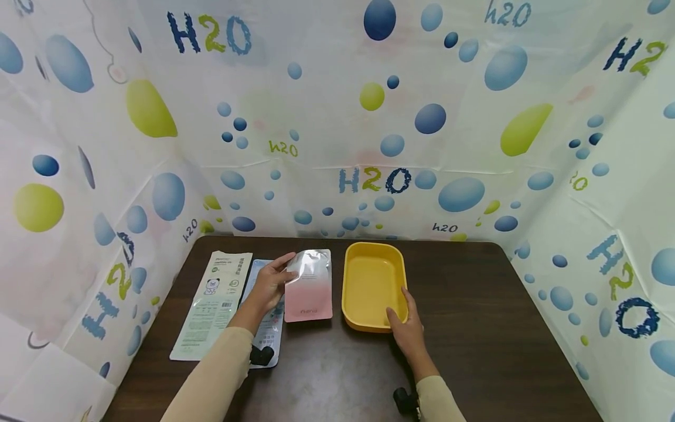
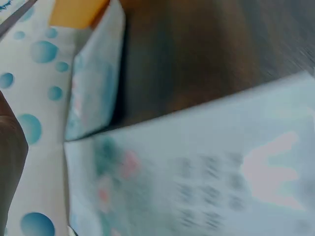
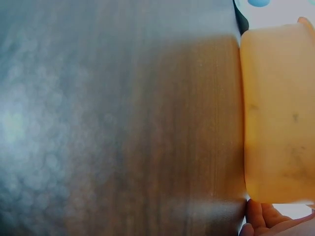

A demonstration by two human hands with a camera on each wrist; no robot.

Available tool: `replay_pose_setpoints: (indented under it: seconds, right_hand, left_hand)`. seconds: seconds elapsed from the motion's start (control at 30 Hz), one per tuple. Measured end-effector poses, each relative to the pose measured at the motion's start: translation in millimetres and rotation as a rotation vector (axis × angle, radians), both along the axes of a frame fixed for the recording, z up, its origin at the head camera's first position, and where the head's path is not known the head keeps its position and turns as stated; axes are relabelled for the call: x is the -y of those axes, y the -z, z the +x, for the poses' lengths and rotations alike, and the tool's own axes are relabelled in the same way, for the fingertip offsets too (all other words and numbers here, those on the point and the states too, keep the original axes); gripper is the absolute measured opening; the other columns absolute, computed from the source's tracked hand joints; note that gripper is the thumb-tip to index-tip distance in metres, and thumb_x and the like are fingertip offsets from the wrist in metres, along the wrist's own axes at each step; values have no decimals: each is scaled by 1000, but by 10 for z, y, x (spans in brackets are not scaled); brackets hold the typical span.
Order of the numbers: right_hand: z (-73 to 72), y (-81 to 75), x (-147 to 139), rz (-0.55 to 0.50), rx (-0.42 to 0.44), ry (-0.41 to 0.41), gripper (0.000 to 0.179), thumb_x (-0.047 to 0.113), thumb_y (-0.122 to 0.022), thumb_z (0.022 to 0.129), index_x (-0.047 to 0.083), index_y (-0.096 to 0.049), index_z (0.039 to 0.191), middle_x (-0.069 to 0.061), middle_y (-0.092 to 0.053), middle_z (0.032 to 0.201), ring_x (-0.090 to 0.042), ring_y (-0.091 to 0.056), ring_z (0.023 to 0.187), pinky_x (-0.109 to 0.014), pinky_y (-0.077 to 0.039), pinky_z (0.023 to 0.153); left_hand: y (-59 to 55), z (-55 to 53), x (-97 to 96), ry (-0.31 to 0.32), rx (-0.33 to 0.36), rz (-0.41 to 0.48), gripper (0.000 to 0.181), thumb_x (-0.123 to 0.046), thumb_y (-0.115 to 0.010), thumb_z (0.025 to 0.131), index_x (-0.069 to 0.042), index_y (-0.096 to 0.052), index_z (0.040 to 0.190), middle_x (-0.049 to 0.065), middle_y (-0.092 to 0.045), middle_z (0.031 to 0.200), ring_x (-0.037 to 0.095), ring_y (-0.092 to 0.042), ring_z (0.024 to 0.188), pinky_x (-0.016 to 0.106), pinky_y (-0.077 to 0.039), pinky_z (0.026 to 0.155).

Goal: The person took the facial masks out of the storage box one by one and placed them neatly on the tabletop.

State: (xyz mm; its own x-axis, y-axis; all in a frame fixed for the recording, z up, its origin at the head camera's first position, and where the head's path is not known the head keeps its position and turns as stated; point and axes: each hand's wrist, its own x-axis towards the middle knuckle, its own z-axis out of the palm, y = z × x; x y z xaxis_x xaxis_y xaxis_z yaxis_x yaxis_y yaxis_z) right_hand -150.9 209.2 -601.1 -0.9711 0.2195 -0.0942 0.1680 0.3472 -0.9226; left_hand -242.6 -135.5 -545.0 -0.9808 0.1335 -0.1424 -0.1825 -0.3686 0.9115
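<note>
In the head view my left hand (image 1: pixel 268 288) pinches a pink and silver foil packet (image 1: pixel 309 296) by its upper left edge. That packet faces up, left of a yellow plastic tray (image 1: pixel 373 284). My right hand (image 1: pixel 408 334) grips the tray's near right corner, thumb at the near rim and fingers along the right side. Under my left wrist lies a blue-white packet (image 1: pixel 270 337), partly covered by the arm. The right wrist view shows the tray's outer wall (image 3: pixel 278 113) and a few fingertips (image 3: pixel 261 214) below it.
A pale green printed packet (image 1: pixel 213 308) lies at the left of the dark wooden table (image 1: pixel 464 316), beside the blue-white one. A white sheet (image 1: pixel 316 117) with blue and green dots hangs around the table's back and sides.
</note>
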Motion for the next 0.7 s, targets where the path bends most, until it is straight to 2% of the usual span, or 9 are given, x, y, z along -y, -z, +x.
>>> replay_pose_setpoints:
  seconds: [0.17, 0.33, 0.4, 0.5, 0.6, 0.7]
  right_hand:
    - [4, -2, 8, -15, 16, -5, 72, 37, -64, 99, 32, -26, 161, -18, -29, 167, -44, -33, 150, -65, -28, 121]
    - [4, -2, 7, -5, 23, -10, 73, 38, -64, 100, 32, -26, 161, -18, -28, 167, -44, -32, 151, -66, -27, 121]
    - [1, 1, 3, 7, 20, -12, 73, 38, -63, 100, 32, -25, 161, -17, -28, 168, -44, -32, 150, -67, -27, 120]
    - [-2, 2, -3, 6, 20, -12, 72, 39, -64, 99, 34, -26, 161, -16, -29, 167, -43, -33, 151, -66, -27, 121]
    - [0, -3, -4, 2, 19, -12, 72, 39, -64, 99, 35, -27, 161, -16, -29, 167, -44, -33, 151, -66, -28, 120]
    - [2, -5, -5, 4, 22, -13, 72, 41, -64, 99, 35, -27, 161, -16, -29, 167, -44, -33, 150, -66, -28, 120]
  left_hand:
    - [153, 61, 79, 23, 19, -65, 68, 15, -56, 94, 4, -32, 157, 6, -49, 139, 11, -58, 107, 19, -59, 81]
    - [223, 107, 120, 48, 21, -132, 68, 13, -61, 92, 2, -38, 155, 3, -52, 129, 12, -58, 104, 20, -59, 80]
    - [234, 125, 126, 51, 18, -204, 67, 11, -65, 90, 0, -43, 153, 5, -53, 129, 13, -59, 103, 22, -59, 78]
    - [242, 159, 132, 77, -18, -363, 67, 8, -69, 88, -3, -47, 151, 12, -54, 129, 14, -61, 100, 23, -57, 74]
    - [252, 194, 133, 98, -84, -528, 67, 7, -72, 85, -4, -50, 148, 19, -56, 124, 18, -62, 98, 25, -56, 72]
    - [268, 220, 136, 86, -159, -692, 65, 1, -76, 83, -7, -56, 144, 17, -59, 119, 21, -62, 101, 29, -55, 77]
